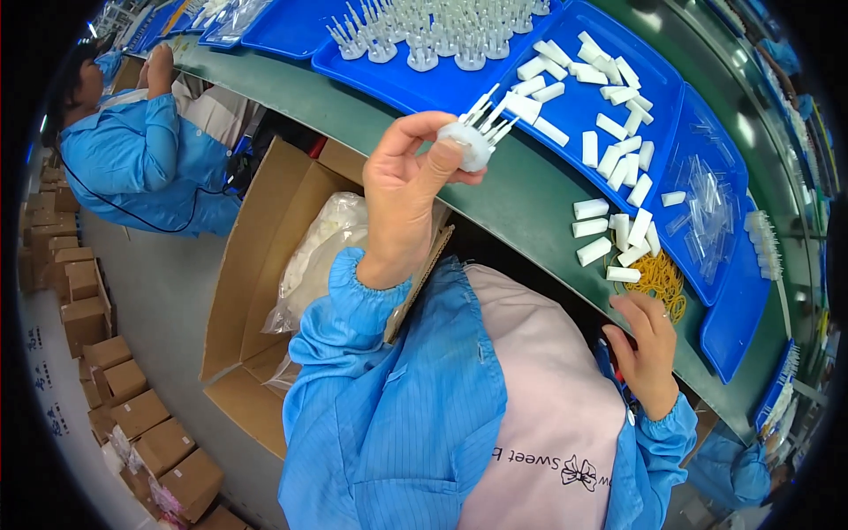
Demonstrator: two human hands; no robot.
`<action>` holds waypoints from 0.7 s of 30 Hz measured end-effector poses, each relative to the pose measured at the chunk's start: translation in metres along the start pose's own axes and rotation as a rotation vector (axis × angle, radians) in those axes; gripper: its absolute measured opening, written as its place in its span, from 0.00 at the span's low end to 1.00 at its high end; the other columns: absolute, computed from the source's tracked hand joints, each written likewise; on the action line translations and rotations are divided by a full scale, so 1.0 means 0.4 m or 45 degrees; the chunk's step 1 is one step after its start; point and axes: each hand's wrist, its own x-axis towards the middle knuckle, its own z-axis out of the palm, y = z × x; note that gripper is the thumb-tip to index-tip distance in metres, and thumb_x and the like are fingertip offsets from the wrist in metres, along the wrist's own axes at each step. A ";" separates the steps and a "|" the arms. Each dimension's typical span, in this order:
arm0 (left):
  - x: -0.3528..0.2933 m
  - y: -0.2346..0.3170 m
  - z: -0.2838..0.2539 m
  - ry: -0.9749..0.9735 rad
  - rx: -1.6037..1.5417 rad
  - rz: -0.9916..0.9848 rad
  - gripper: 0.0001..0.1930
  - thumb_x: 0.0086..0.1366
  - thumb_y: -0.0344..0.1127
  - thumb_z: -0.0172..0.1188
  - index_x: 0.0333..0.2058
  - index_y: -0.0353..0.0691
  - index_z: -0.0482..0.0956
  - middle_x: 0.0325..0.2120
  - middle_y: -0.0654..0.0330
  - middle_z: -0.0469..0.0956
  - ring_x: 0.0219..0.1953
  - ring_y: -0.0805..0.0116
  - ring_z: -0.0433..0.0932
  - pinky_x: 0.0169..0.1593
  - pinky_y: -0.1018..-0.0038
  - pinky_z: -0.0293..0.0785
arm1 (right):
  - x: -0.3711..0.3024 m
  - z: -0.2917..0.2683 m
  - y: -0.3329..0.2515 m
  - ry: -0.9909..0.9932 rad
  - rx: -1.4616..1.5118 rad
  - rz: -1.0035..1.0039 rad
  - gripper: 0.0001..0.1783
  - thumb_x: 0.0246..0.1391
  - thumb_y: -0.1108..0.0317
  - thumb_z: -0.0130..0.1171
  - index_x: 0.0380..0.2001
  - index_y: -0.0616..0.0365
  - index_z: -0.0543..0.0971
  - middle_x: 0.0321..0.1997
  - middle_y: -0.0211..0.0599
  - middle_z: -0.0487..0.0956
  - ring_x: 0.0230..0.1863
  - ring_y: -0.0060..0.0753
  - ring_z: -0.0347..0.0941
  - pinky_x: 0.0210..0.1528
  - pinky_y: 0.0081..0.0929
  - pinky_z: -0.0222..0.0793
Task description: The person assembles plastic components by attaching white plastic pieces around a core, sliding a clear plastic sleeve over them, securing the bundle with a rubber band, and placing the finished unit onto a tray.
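Thumb and fingers of the left hand point(397, 190) pinch a white round pin base point(462, 146) over the green table point(521, 208), beside the blue tray point(380, 81). Right hand point(649, 344), fingers parted, seems empty, palm hidden. Handling one piece appears the step; next calls for keeping its pins clear.

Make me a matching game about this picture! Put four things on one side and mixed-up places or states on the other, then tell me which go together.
Things
1. Pronged white piece
2. Yellow strands
3. Clear strips
4. Cardboard box

Places or states
A. Heaped on the green table
B. Open, with a plastic bag inside
C. Held in the left hand
D. Lying in a blue tray

Right pairs: 1-C, 2-A, 3-D, 4-B
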 end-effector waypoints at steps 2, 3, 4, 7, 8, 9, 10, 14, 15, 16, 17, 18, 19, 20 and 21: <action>-0.019 0.004 -0.022 0.035 -0.025 0.021 0.17 0.62 0.40 0.62 0.44 0.36 0.72 0.35 0.57 0.78 0.32 0.68 0.80 0.36 0.73 0.79 | -0.002 0.004 -0.021 -0.107 -0.182 0.081 0.24 0.42 0.78 0.63 0.46 0.57 0.73 0.45 0.42 0.71 0.40 0.45 0.71 0.39 0.36 0.68; -0.025 0.004 -0.030 0.031 -0.051 0.024 0.17 0.62 0.40 0.61 0.44 0.36 0.72 0.35 0.58 0.78 0.32 0.68 0.80 0.36 0.73 0.79 | -0.010 0.008 -0.023 -0.113 -0.190 0.075 0.24 0.42 0.78 0.63 0.46 0.57 0.73 0.45 0.42 0.71 0.40 0.45 0.71 0.39 0.36 0.68; -0.028 0.004 -0.034 0.027 -0.076 0.030 0.17 0.62 0.40 0.61 0.44 0.36 0.72 0.34 0.58 0.78 0.32 0.68 0.80 0.36 0.74 0.79 | -0.020 0.016 -0.017 -0.121 -0.238 0.135 0.23 0.42 0.78 0.62 0.46 0.57 0.73 0.45 0.42 0.71 0.40 0.46 0.71 0.39 0.37 0.68; -0.025 0.005 -0.039 -0.003 -0.103 0.032 0.17 0.62 0.40 0.61 0.44 0.36 0.72 0.34 0.58 0.78 0.32 0.69 0.80 0.35 0.74 0.79 | -0.046 0.043 0.018 -0.181 -0.322 0.175 0.22 0.43 0.79 0.60 0.46 0.58 0.72 0.45 0.43 0.71 0.40 0.48 0.70 0.39 0.38 0.68; -0.024 0.002 -0.038 -0.008 -0.107 0.029 0.17 0.62 0.40 0.61 0.44 0.36 0.72 0.34 0.58 0.78 0.32 0.69 0.80 0.35 0.74 0.79 | -0.051 0.046 0.025 -0.227 -0.353 0.160 0.22 0.44 0.80 0.59 0.46 0.58 0.72 0.45 0.44 0.71 0.40 0.48 0.70 0.39 0.39 0.68; -0.023 0.000 -0.036 -0.017 -0.112 0.030 0.16 0.62 0.40 0.61 0.44 0.37 0.72 0.34 0.58 0.78 0.32 0.68 0.80 0.36 0.74 0.79 | -0.051 0.043 0.024 -0.224 -0.355 0.168 0.22 0.44 0.80 0.59 0.46 0.58 0.72 0.45 0.44 0.71 0.40 0.48 0.70 0.39 0.39 0.68; -0.020 -0.003 -0.034 -0.030 -0.114 0.033 0.16 0.63 0.40 0.61 0.44 0.37 0.72 0.35 0.58 0.78 0.32 0.68 0.80 0.36 0.73 0.79 | -0.044 0.039 0.021 -0.209 -0.328 0.149 0.22 0.44 0.81 0.58 0.45 0.58 0.72 0.45 0.44 0.71 0.40 0.48 0.70 0.39 0.39 0.67; -0.015 -0.006 -0.024 -0.031 -0.242 0.027 0.16 0.61 0.38 0.62 0.44 0.36 0.72 0.37 0.57 0.78 0.38 0.67 0.79 0.40 0.72 0.79 | -0.041 0.039 0.022 -0.184 -0.296 0.196 0.21 0.44 0.82 0.57 0.44 0.59 0.72 0.44 0.43 0.71 0.40 0.48 0.70 0.38 0.39 0.68; -0.012 -0.006 -0.020 -0.048 -0.241 0.019 0.16 0.61 0.38 0.62 0.44 0.36 0.72 0.37 0.57 0.78 0.38 0.67 0.79 0.40 0.72 0.79 | -0.044 0.040 0.030 -0.174 -0.293 0.212 0.21 0.44 0.82 0.57 0.44 0.59 0.72 0.44 0.43 0.71 0.40 0.48 0.70 0.38 0.39 0.68; -0.011 -0.001 -0.017 -0.055 -0.237 0.009 0.16 0.61 0.37 0.62 0.45 0.36 0.72 0.37 0.57 0.78 0.38 0.67 0.79 0.40 0.71 0.79 | -0.049 0.042 0.039 -0.155 -0.263 0.153 0.20 0.44 0.82 0.56 0.44 0.59 0.72 0.44 0.43 0.71 0.40 0.48 0.70 0.38 0.39 0.68; -0.010 0.005 -0.012 -0.061 -0.234 0.001 0.16 0.62 0.36 0.62 0.45 0.36 0.71 0.37 0.56 0.78 0.38 0.67 0.79 0.41 0.71 0.79 | -0.054 0.044 0.046 -0.136 -0.235 0.092 0.20 0.44 0.83 0.56 0.44 0.60 0.72 0.44 0.43 0.71 0.40 0.48 0.70 0.38 0.39 0.68; -0.007 0.011 -0.006 -0.060 -0.215 -0.041 0.16 0.61 0.34 0.62 0.46 0.36 0.71 0.38 0.56 0.78 0.37 0.67 0.79 0.42 0.71 0.78 | -0.060 0.046 0.048 -0.108 -0.215 0.056 0.19 0.44 0.83 0.56 0.43 0.60 0.73 0.43 0.43 0.71 0.39 0.47 0.71 0.38 0.38 0.68; -0.001 0.015 0.001 -0.059 -0.213 -0.030 0.16 0.61 0.34 0.62 0.46 0.36 0.71 0.38 0.56 0.78 0.37 0.67 0.79 0.42 0.71 0.78 | -0.062 0.045 0.053 -0.102 -0.217 0.048 0.19 0.44 0.83 0.56 0.43 0.60 0.73 0.43 0.43 0.71 0.39 0.47 0.71 0.38 0.38 0.68; 0.006 0.017 0.010 -0.081 -0.226 -0.054 0.16 0.62 0.33 0.62 0.46 0.37 0.71 0.37 0.56 0.78 0.37 0.66 0.80 0.42 0.72 0.79 | -0.063 0.042 0.058 -0.059 -0.212 -0.016 0.18 0.45 0.83 0.56 0.42 0.60 0.74 0.42 0.44 0.72 0.38 0.47 0.71 0.37 0.37 0.69; 0.010 0.022 0.020 -0.103 -0.238 -0.075 0.15 0.62 0.33 0.61 0.46 0.38 0.70 0.37 0.56 0.78 0.36 0.66 0.80 0.41 0.72 0.80 | -0.063 0.038 0.061 -0.016 -0.209 -0.081 0.17 0.45 0.82 0.57 0.42 0.61 0.75 0.42 0.45 0.72 0.37 0.47 0.72 0.37 0.36 0.69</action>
